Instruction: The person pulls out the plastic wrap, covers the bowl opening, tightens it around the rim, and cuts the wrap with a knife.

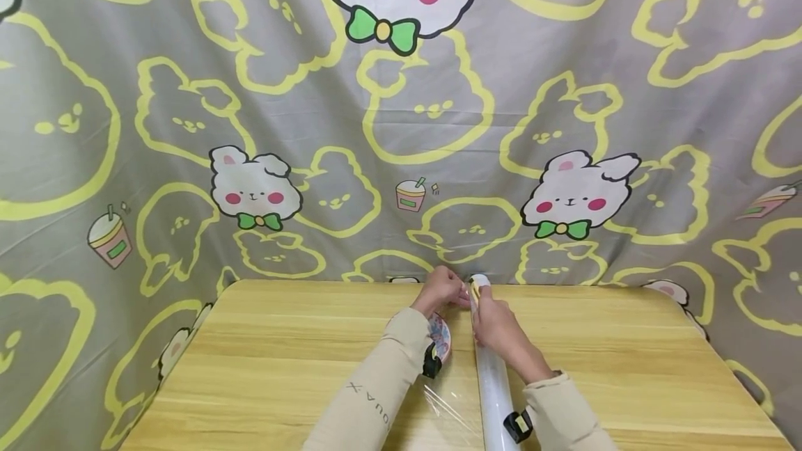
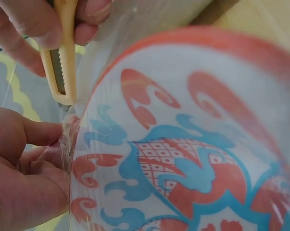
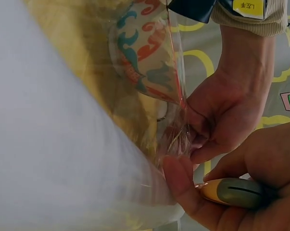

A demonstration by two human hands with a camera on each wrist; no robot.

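Observation:
A bowl (image 2: 202, 139) with red and blue patterns lies under clear plastic film (image 3: 176, 132). At the table's far edge, my left hand (image 1: 443, 289) pinches gathered film beside the bowl's rim. My right hand (image 1: 498, 326) grips a pale yellow utility knife (image 2: 69, 53), its tip close above the left fingers at the gathered film in the left wrist view. Directly alongside the right hand is a long white roll of plastic film (image 1: 495, 381), pointing away from me. In the head view the left forearm partly hides the bowl.
The wood-grain table (image 1: 626, 367) ends just beyond both hands. Behind it hangs a grey curtain (image 1: 432, 110) with yellow outlines and white rabbit faces. Film stretches over the tabletop between the forearms. Each wrist wears a small black camera (image 1: 518, 426).

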